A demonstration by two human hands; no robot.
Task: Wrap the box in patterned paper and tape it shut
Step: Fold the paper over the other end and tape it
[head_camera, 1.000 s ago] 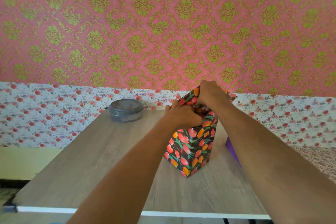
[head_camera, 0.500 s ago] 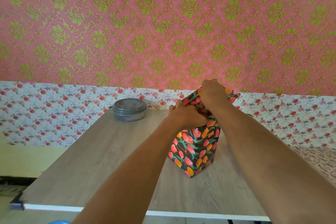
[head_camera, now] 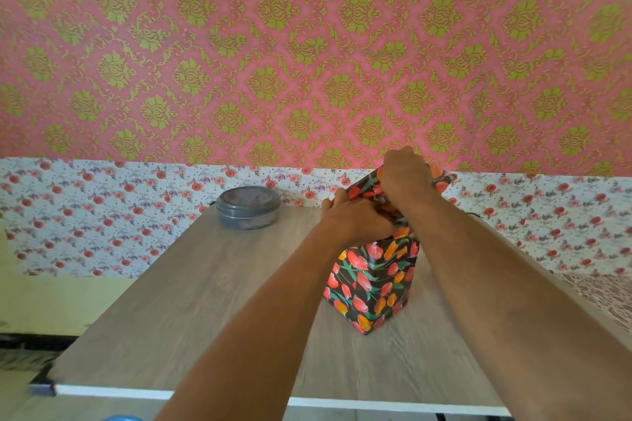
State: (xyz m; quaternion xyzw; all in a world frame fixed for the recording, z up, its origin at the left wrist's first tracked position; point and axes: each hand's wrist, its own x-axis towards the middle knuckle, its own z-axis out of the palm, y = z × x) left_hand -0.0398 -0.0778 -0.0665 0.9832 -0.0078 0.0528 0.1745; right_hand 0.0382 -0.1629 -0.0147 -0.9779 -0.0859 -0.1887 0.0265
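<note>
The box stands upright on the wooden table, right of centre, covered in black paper with red and orange tulips. Loose paper flaps stick up at its top end. My left hand presses on the near top edge of the paper, fingers curled over the fold. My right hand sits higher and grips the raised far flap. The box top itself is hidden under both hands. No tape is visible.
A round grey lidded container stands at the table's far left edge by the floral wall. The table's white front edge runs across the bottom. A floral cloth surface lies beyond the table on the right.
Both hands stay at the top of the box, working the flaps. The view has shifted slightly; the purple object seen at the right of the box a second ago is out of sight.
</note>
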